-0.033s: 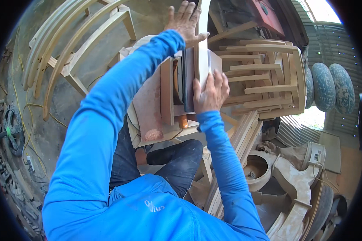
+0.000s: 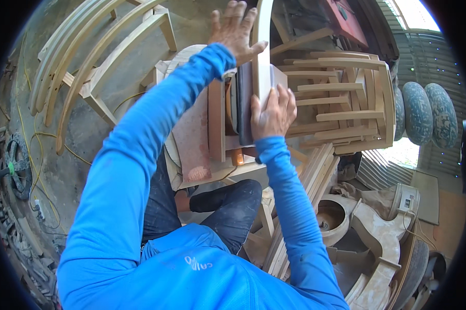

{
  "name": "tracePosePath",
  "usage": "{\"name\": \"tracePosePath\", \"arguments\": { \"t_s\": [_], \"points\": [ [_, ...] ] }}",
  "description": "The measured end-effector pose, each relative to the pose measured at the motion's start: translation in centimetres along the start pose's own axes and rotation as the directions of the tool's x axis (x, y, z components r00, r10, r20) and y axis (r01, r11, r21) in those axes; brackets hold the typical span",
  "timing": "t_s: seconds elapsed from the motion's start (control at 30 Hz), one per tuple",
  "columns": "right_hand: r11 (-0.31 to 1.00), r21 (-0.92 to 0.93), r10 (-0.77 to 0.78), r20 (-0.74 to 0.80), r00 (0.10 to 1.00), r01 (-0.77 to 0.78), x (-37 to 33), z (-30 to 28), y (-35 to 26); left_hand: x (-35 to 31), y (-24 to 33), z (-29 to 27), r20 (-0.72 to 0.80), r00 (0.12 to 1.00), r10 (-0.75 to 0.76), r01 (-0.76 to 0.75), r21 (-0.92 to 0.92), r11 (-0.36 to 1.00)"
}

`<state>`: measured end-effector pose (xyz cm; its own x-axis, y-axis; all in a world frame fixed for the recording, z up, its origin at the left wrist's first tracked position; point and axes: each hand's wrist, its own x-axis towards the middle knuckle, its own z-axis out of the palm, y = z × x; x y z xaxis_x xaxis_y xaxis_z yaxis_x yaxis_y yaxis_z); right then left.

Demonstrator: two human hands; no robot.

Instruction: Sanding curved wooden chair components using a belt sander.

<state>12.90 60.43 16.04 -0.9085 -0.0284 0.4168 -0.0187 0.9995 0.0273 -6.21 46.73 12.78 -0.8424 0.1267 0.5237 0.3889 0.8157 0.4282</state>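
Observation:
A pale, curved wooden piece (image 2: 263,57) runs away from me, its edge against what looks like a belt sander set on its side, with a grey-brown belt face (image 2: 246,106) and an orange handle (image 2: 237,156). At the far part, my left hand (image 2: 235,33) lies with fingers spread left of the wood and its thumb across it. Nearer to me, my right hand (image 2: 274,114) straddles the wood's near end, thumb on the left side and fingers on the right. A brown board (image 2: 216,121) stands upright left of the sander. My palms hide part of the contact.
Curved wooden frames (image 2: 96,85) stand on the floor at far left, with a yellow cord (image 2: 34,150) nearby. Stacked wooden frames (image 2: 341,103) are at right, before large round tyre-like objects (image 2: 418,112). Long strips (image 2: 318,173) and a pale machine casing (image 2: 380,232) lie nearer right.
Only a slight shift shows. My left hand has slid a little to the left, and my right hand has moved slightly farther from me along the wood.

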Motion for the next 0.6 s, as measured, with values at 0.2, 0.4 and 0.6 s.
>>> {"name": "tracePosePath", "arguments": {
  "t_s": [0.2,0.4,0.6],
  "points": [
    [0.989,0.057,0.136,-0.016,0.991,-0.135,7.3,3.7,-0.6,-9.9,-2.6,-5.3,-0.262,0.914,-0.311,0.208,-0.356,0.911],
    [0.978,0.036,0.203,0.038,0.978,-0.205,7.5,2.9,-0.4,-14.2,-1.1,-10.4,-0.214,0.938,-0.273,0.198,-0.315,0.928],
    [0.997,-0.004,0.078,-0.048,0.996,-0.078,-2.9,0.0,1.7,-12.3,2.9,-11.5,-0.158,0.979,-0.129,0.093,-0.217,0.972]
  ]
}}
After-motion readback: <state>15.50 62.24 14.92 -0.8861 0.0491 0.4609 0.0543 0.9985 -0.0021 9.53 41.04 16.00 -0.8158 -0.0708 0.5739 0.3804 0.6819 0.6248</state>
